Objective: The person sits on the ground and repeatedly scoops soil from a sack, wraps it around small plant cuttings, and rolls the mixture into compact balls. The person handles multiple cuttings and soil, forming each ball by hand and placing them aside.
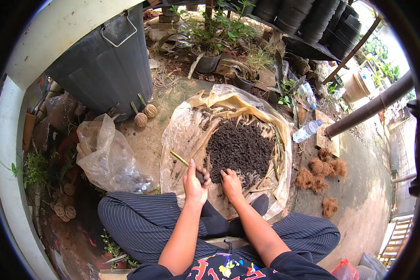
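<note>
My left hand [193,187] is closed around a dark ball of soil [200,177], from which a green stem cutting [179,158] sticks out toward the upper left. My right hand [232,184] rests its fingertips at the near edge of a heap of dark, crumbly soil [241,150]; whether it has picked any up is hidden. Beneath the heap spreads a crumpled, translucent plastic sheet [182,129] with raised folds. Several more green stem cuttings [278,143] lie along the sheet's right side.
Two twine-wrapped balls with stems [141,119] lie by a large dark bin [101,66]. A clear plastic bag [105,154] slumps at left. To the right are brown fibre clumps [316,168], a plastic bottle [307,131] and a slanting pole [367,106]. Potted plants [206,63] stand beyond.
</note>
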Available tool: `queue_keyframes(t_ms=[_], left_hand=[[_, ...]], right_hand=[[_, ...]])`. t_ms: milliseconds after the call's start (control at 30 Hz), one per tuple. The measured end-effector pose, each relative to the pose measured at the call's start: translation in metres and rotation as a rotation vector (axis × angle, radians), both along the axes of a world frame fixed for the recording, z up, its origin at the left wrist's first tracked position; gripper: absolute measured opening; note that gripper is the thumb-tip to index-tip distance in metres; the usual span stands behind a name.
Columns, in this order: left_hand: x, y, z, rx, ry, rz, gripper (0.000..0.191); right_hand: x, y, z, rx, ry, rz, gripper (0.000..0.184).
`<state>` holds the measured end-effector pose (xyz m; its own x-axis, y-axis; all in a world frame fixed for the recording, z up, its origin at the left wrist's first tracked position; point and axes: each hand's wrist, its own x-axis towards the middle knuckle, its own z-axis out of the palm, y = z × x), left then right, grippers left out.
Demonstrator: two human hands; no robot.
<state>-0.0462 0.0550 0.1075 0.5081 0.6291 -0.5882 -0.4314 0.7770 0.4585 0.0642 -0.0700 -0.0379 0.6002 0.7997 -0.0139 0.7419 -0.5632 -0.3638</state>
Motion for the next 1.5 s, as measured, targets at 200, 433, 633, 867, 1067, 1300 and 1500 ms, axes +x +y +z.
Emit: queue_keyframes(t_ms=[200,433,633,867,1067,1300,1500], left_hand=[[0.014,-0.018,-0.033,0.129,0.024,-0.099,0.035],[0.004,-0.011,-0.014,0.104,-0.07,-0.088,0.029],[-0.009,0.003,0.017,-0.054,0.004,-0.06,0.032],[-0.014,-0.003,0.039,0.032,-0.119,-0.16,0.039],[-0.012,-0.005,0.028,-0.097,-0.114,-0.094,0.037],[-0.006,-0.009,-0.017,-0.22,-0.114,-0.006,0.031],[-0.007,-0.011,-0.03,-0.283,-0.146,0.025,0.028]], right_hand=[[0.012,0.001,0.0,0.162,0.1,-0.036,0.008],[0.002,0.018,0.012,0.316,0.184,-0.201,0.019],[-0.025,0.009,-0.006,0.157,0.003,0.021,0.009],[0.003,0.006,0.003,0.354,0.148,-0.227,0.013],[0.016,-0.019,0.01,0.384,0.116,-0.431,0.028],[-0.016,-0.03,-0.011,0.219,0.072,-0.227,0.028],[0.033,-0.017,-0.001,0.063,0.404,-0.385,0.018]])
